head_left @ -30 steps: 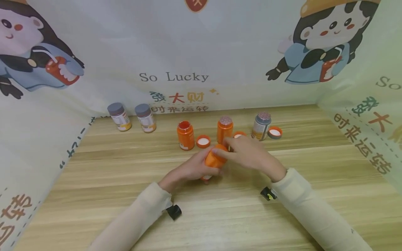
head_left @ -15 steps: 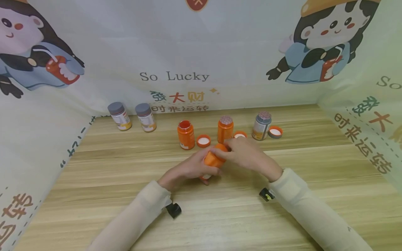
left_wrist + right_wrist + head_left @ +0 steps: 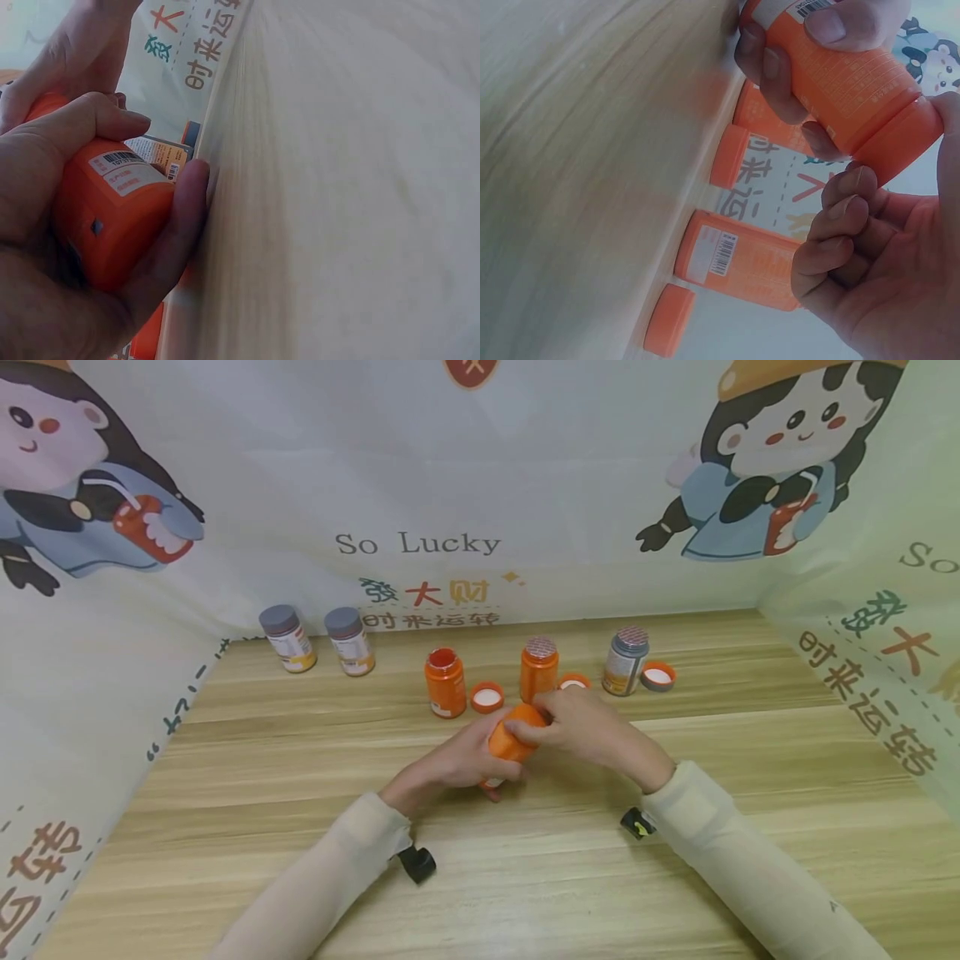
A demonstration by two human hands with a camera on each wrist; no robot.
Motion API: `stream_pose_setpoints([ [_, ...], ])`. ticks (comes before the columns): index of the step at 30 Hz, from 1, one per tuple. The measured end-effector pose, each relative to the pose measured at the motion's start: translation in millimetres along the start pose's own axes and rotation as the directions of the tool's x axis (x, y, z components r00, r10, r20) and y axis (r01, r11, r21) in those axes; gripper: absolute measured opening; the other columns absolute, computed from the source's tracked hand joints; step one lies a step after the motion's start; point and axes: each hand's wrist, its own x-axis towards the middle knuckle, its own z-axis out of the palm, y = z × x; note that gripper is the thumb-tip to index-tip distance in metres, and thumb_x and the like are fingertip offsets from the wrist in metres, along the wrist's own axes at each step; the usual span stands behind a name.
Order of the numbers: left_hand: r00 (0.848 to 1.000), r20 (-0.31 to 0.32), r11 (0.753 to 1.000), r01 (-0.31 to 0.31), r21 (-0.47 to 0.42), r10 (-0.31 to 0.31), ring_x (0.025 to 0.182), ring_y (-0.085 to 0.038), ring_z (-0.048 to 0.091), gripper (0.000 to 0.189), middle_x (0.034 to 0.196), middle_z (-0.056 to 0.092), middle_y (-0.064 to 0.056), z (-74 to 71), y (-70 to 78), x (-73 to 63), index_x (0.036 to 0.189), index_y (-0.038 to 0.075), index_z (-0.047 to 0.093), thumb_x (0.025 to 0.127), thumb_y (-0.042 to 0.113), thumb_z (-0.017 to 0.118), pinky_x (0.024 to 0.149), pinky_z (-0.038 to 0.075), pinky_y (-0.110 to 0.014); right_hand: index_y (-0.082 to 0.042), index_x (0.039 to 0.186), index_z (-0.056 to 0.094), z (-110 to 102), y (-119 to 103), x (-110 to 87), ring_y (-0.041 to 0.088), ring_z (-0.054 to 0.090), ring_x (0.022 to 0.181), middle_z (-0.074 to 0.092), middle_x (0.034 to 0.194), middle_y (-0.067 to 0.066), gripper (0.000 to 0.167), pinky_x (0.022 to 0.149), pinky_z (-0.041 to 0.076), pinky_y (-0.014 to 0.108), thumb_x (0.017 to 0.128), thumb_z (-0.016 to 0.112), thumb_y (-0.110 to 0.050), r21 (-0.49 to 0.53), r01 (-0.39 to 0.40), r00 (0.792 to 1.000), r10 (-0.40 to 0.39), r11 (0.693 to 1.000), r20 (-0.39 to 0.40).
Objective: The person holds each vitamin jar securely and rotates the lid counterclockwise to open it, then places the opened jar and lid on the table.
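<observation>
Tilted between both hands in the head view is an orange bottle. My left hand grips its body from the left, fingers and thumb wrapped round it. A barcode label shows on the bottle near its base in the left wrist view. My right hand holds the orange cap at the bottle's upper end, thumb on one side and curled fingers on the other. The cap sits on the bottle, with a thin seam visible between them. Both hands are above the table.
Behind the hands stand an uncapped orange bottle, a foil-sealed orange bottle and a foil-sealed grey bottle. Upturned caps lie beside them. Two grey-capped bottles stand at the back left, before a printed cloth wall.
My right thumb has shifted slightly over the cap. The left hand keeps its grip on the bottle, and the standing bottles stay in place.
</observation>
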Motion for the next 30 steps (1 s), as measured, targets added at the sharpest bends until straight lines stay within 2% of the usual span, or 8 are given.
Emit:
stream_pose_setpoints([
  [4,1.0,0.004,1.0,0.01,-0.009,-0.01,0.079,-0.022,0.063,0.064,0.108,0.058,-0.009,0.2,-0.1,0.5,0.14,0.022,0.05,0.083,0.002,0.068,0.053,0.062,-0.041,-0.015,0.073,0.057,1,0,-0.4,0.016,0.047,0.061,0.044,0.063,-0.005,0.046,0.06,0.034,0.027,0.097,0.058,-0.054,-0.004,0.014,1.0,-0.014,1.0,-0.02],
  [7,1.0,0.019,0.999,0.018,-0.047,-0.017,0.077,-0.022,0.063,0.062,0.106,0.058,-0.008,0.2,0.0,0.4,0.139,0.019,0.05,0.082,0.002,0.068,0.053,0.062,-0.042,-0.015,0.076,0.057,3,1,0.0,0.015,0.046,0.061,0.043,0.063,-0.006,0.042,0.059,0.034,0.026,0.095,0.06,-0.052,-0.005,0.04,0.998,-0.04,0.999,-0.041],
  [10,0.999,0.037,0.995,0.033,-0.098,-0.029,0.077,-0.022,0.064,0.062,0.102,0.059,-0.008,0.4,-1.5,-0.5,0.138,0.016,0.051,0.082,0.002,0.07,0.054,0.062,-0.042,-0.015,0.081,0.057,4,1,0.9,0.013,0.045,0.06,0.043,0.065,-0.007,0.039,0.058,0.034,0.025,0.094,0.063,-0.051,0.011,0.07,0.997,-0.07,0.997,-0.042],
  [13,0.999,0.032,0.993,0.037,-0.109,-0.033,0.077,-0.021,0.064,0.06,0.099,0.059,-0.008,1.1,-2.7,-0.9,0.136,0.015,0.052,0.082,0.002,0.072,0.054,0.062,-0.042,-0.016,0.085,0.057,4,1,1.1,0.011,0.046,0.061,0.045,0.067,-0.007,0.037,0.058,0.035,0.024,0.093,0.065,-0.052,0.031,0.083,0.996,-0.083,0.996,-0.025],
  [18,1.0,0.013,0.999,-0.007,-0.039,0.008,0.077,-0.021,0.062,0.062,0.104,0.057,-0.008,2.2,-1.2,-0.1,0.138,0.019,0.051,0.082,0.002,0.07,0.052,0.061,-0.043,-0.018,0.085,0.057,-2,3,-1.5,0.011,0.047,0.063,0.045,0.067,-0.007,0.038,0.058,0.037,0.025,0.094,0.065,-0.055,0.075,0.046,0.998,-0.048,0.996,0.028],
  [22,1.0,0.008,1.0,-0.02,0.024,0.02,0.078,-0.022,0.061,0.062,0.107,0.057,-0.01,2.4,1.9,-0.7,0.139,0.019,0.051,0.081,0.004,0.07,0.051,0.061,-0.042,-0.019,0.078,0.053,-9,5,-3.9,0.01,0.041,0.059,0.039,0.063,-0.007,0.044,0.055,0.03,0.026,0.095,0.062,-0.059,0.05,0.022,0.999,-0.024,0.998,0.034],
  [25,1.0,-0.009,0.997,-0.004,0.075,0.005,0.079,-0.021,0.061,0.062,0.107,0.058,-0.01,2.3,4.5,-1.8,0.138,0.02,0.052,0.081,0.006,0.072,0.052,0.061,-0.041,-0.019,0.073,0.049,-13,6,-4.7,0.01,0.038,0.057,0.036,0.061,-0.008,0.048,0.055,0.026,0.027,0.097,0.059,-0.06,0.008,0.015,0.999,-0.015,1.0,0.028],
  [30,0.999,-0.023,0.993,0.026,0.115,-0.024,0.087,-0.022,0.062,0.068,0.11,0.059,-0.01,2.6,6.8,-3.4,0.142,0.025,0.051,0.081,0.008,0.074,0.054,0.062,-0.041,-0.02,0.072,0.049,-18,6,-6.0,0.01,0.039,0.057,0.038,0.062,-0.009,0.047,0.055,0.027,0.027,0.097,0.06,-0.058,-0.01,0.03,0.998,-0.029,1.0,0.051],
])
